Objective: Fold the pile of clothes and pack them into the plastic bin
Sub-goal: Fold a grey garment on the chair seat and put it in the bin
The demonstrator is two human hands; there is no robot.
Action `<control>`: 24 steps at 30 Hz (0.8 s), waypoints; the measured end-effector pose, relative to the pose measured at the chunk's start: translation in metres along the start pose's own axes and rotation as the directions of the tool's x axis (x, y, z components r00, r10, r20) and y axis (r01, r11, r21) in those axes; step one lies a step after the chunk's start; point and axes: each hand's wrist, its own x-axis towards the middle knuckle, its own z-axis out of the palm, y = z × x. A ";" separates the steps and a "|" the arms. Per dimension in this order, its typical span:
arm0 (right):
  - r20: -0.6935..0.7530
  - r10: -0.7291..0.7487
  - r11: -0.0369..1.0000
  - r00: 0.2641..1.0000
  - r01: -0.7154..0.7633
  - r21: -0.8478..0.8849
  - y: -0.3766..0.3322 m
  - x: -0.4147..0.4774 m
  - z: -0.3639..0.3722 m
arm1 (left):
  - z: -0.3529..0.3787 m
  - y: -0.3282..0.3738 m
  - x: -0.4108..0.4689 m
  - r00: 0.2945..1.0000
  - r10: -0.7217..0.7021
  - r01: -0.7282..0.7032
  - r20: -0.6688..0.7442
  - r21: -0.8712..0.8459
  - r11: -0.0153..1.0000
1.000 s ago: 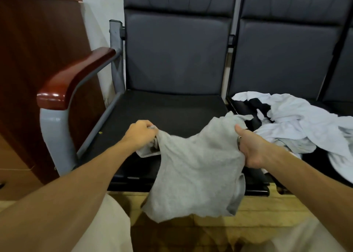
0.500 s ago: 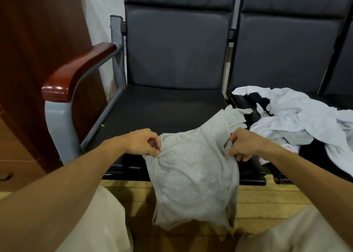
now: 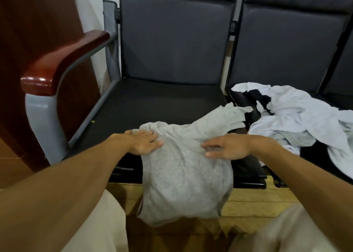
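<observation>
The garment (image 3: pixel 183 167) lies on the left seat (image 3: pixel 152 102), its lower part hanging over the front edge. The pile of clothes (image 3: pixel 298 121) lies on the next seat to the right. Both hands rest flat on the garment, the left hand (image 3: pixel 143 142) on its left side, the right hand (image 3: pixel 227 148) on its right.

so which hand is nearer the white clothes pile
Right. The right hand lies flat on the grey garment, just left of the white clothes pile. The left hand presses the garment's far left edge, farther away.

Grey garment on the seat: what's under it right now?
The grey garment lies on the front of the black seat, its lower part hanging over the edge above the wooden floor. Both hands press flat on top. Anything beneath the cloth is hidden.
</observation>
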 end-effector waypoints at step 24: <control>-0.140 -0.138 0.990 0.980 0.134 -0.039 0.041 0.044 -0.019 | -0.010 -0.052 -0.009 0.961 0.095 -0.205 -0.260 -0.441 0.874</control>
